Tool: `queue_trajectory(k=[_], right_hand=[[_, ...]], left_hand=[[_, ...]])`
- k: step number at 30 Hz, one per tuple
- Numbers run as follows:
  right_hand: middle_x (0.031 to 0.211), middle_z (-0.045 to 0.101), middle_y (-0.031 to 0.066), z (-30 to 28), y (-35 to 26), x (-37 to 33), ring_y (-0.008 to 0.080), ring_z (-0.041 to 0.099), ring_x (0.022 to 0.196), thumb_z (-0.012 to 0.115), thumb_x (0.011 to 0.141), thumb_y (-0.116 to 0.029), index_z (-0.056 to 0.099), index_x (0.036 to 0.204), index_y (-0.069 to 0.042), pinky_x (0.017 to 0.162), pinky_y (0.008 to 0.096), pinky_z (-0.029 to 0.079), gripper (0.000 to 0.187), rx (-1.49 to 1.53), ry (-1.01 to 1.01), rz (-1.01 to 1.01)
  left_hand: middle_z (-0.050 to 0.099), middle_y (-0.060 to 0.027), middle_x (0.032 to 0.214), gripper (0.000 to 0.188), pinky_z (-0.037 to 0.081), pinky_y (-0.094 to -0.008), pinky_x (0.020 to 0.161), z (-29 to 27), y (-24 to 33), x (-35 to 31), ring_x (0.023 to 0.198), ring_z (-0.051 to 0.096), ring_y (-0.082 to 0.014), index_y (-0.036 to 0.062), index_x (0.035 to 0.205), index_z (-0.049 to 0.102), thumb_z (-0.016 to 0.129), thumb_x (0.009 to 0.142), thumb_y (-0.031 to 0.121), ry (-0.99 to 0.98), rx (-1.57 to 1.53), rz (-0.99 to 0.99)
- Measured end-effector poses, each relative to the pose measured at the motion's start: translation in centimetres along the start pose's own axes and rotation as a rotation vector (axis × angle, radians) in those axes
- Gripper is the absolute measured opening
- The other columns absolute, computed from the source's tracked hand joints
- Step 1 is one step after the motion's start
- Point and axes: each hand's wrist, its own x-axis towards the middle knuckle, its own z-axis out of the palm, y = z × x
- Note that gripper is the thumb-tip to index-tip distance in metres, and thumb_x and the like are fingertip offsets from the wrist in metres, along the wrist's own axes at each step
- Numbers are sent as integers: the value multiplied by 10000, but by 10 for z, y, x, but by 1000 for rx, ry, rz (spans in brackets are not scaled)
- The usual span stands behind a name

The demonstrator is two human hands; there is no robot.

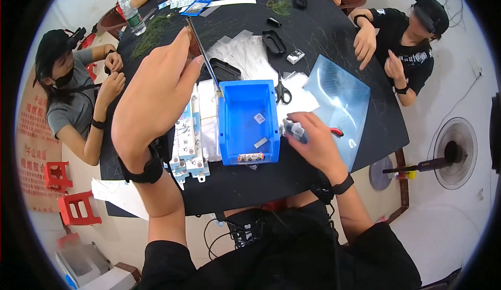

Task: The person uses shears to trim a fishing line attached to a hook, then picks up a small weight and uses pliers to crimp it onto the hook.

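Note:
My left hand is raised at the left of the blue plastic bin. Its thumb and fingers are closed on long metal tweezers, which slant down to the bin's far left corner. To the bin's right, my right hand pinches a small clear packet with dark contents and a white label. Inside the bin lie small white labels and, near its front wall, an orange-and-white label.
Printed cards lie left of the bin. Beyond it are clear bags, black cases and black scissors. A bluish clear sheet spreads at right. A bottle stands far left. Other people sit around the black table.

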Motion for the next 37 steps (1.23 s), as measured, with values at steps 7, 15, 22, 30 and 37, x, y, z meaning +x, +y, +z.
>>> queue_trajectory(k=[7, 15, 22, 30, 37], right_hand=[[1057, 776, 96, 12, -8, -5, 281, 720, 947, 799, 856, -44, 748, 1114, -22, 806, 409, 592, 264, -250, -88, -89], [1039, 792, 136, -9, 1, -1, 262, 788, 913, 780, 871, 51, 743, 1172, 15, 815, 350, 627, 305, 43, -67, 65], [1025, 807, 151, -53, -24, 42, 190, 806, 987, 804, 924, 76, 697, 1262, 30, 874, 289, 650, 357, 531, 167, 234], [1009, 802, 168, -71, -61, 101, 205, 810, 941, 830, 920, 66, 644, 1287, 47, 837, 270, 664, 413, 799, 146, 72], [978, 831, 141, -56, -79, 141, 150, 798, 845, 867, 909, -6, 703, 1273, -5, 756, 229, 615, 399, 714, 59, -25]], left_hand=[[673, -252, 1000, 252, 473, -546, 895, -1, 4, 1, 1017, 609, -480, -41, 1179, 536, 588, 1087, 188, -11, -32, -14], [665, -247, 996, 262, 473, -544, 897, 1, 2, 2, 1008, 605, -475, -39, 1186, 535, 584, 1087, 199, -16, -23, -23], [658, -245, 954, 245, 467, -546, 869, 0, 0, 3, 986, 610, -469, -33, 1151, 535, 601, 1079, 191, -41, -69, -18], [673, -249, 905, 266, 477, -525, 816, -6, 0, 14, 941, 644, -464, -18, 1192, 585, 633, 1078, 218, -140, -153, -57], [674, -276, 888, 546, 494, -489, 848, -17, 2, 16, 947, 689, -398, -68, 1289, 588, 714, 1051, 408, -282, -319, -132]])
